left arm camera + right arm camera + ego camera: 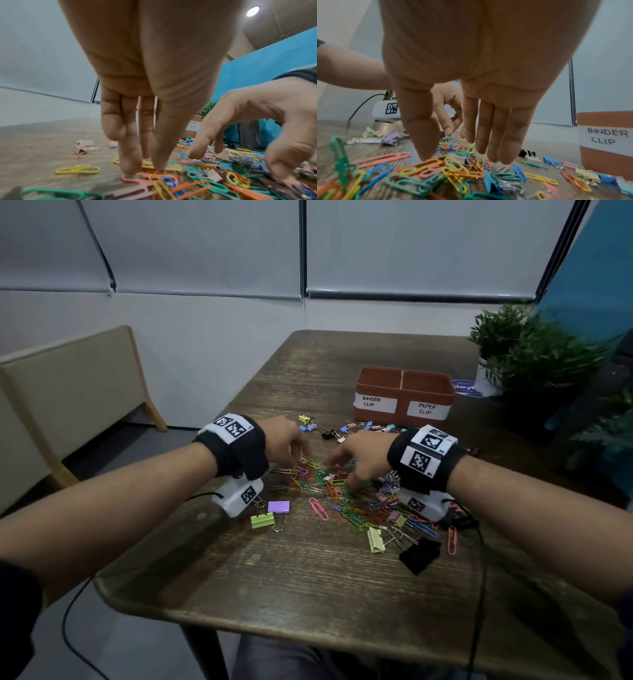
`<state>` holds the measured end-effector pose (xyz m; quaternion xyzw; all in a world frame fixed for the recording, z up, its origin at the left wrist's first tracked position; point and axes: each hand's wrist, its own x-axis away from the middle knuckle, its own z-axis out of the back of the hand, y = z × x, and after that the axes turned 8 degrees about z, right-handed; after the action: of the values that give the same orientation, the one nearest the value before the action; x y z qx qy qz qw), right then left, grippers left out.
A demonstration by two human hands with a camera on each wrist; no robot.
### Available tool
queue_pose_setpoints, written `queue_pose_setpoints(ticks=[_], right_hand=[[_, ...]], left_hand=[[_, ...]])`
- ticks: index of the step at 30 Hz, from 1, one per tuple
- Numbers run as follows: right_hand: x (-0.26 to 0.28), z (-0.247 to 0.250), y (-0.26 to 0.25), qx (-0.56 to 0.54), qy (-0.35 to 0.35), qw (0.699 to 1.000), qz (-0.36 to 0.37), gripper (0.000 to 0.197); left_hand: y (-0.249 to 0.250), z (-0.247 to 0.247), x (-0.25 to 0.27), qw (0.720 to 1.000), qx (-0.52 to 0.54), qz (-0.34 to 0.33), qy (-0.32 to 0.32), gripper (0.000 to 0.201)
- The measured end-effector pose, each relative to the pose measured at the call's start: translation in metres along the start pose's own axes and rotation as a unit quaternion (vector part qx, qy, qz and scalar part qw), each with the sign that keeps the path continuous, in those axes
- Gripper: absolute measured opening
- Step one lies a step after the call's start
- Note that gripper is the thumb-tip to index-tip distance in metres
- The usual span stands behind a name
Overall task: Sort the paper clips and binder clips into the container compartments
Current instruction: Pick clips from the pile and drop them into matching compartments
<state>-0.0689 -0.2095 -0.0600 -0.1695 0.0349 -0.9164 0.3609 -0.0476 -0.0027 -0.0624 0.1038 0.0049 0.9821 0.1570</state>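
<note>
A heap of coloured paper clips (342, 501) mixed with binder clips lies mid-table. Both hands reach down into it. My left hand (294, 463) points its straight fingers (130, 166) and thumb at pink and orange clips (154, 174), tips a little apart, touching them. My right hand (346, 477) hovers spread over the heap, its thumb tip (426, 157) on an orange clip (423, 164), nothing held. Behind stands the brown two-part container (401, 409), labelled BINDER CLIP on the left and PAPER CLIP on the right; both parts look empty. The container (599, 119) is also close by in the right wrist view.
Larger binder clips lie nearer me: purple (278, 506), green (262, 521), pale yellow (375, 539), black (419, 554). Small binder clips (359, 426) are scattered in front of the container. A potted plant (534, 354) stands far right, a bench (68, 392) beyond the table's left edge.
</note>
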Motion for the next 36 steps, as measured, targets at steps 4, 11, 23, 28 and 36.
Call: queue_pose_setpoints(ticks=[4,11,23,28,36], right_hand=[[0.002,0.002,0.003,0.016,0.022,0.999,-0.018,0.081],[-0.008,-0.007,0.003,0.031,0.014,0.999,-0.027,0.073],[-0.024,-0.012,0.008,0.084,0.06,0.994,-0.041,0.043],[-0.018,-0.011,0.012,0.072,0.082,0.994,-0.023,0.042],[0.004,0.011,0.042,-0.167,0.194,0.965,-0.051,0.013]], left_hand=[[-0.003,0.003,0.005,1.0,-0.003,0.019,-0.014,0.068],[0.003,-0.009,-0.001,0.997,-0.008,-0.019,-0.072,0.07],[0.006,-0.02,-0.01,0.998,-0.022,-0.058,0.022,0.023],[0.006,-0.02,-0.011,0.997,-0.052,-0.054,0.036,0.022],[-0.004,0.01,-0.014,0.997,0.023,-0.046,0.058,0.012]])
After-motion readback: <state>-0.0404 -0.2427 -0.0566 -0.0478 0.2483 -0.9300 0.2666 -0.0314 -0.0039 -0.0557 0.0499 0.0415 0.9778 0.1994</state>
